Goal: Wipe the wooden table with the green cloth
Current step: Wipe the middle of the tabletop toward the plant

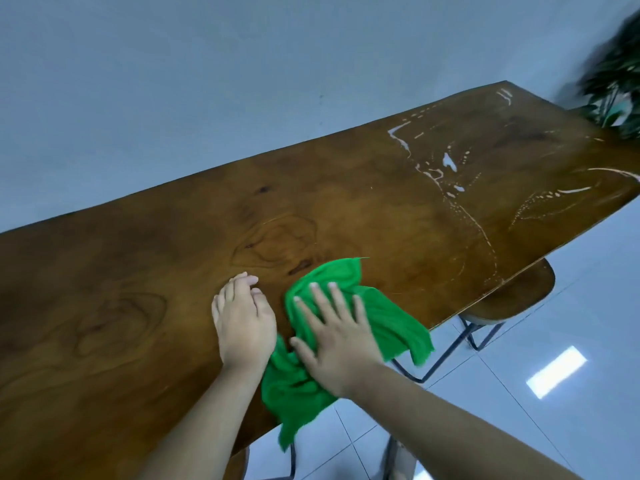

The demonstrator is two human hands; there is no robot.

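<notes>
A crumpled green cloth [391, 320] lies on the near edge of the long wooden table [173, 265], part of it hanging over the edge. My right hand [336, 337] presses flat on the cloth with fingers spread. Just left of the cloth, my left hand [242, 317] rests on the bare wood, fingers together and slightly curled, holding nothing. Wet streaks and droplets [446, 168] shine on the table's far right part.
A wall runs along the table's far side. A leafy plant [616, 81] stands at the far right end. A round wooden stool [512, 296] with black metal legs sits under the right edge. White floor tiles [554, 375] lie to the right.
</notes>
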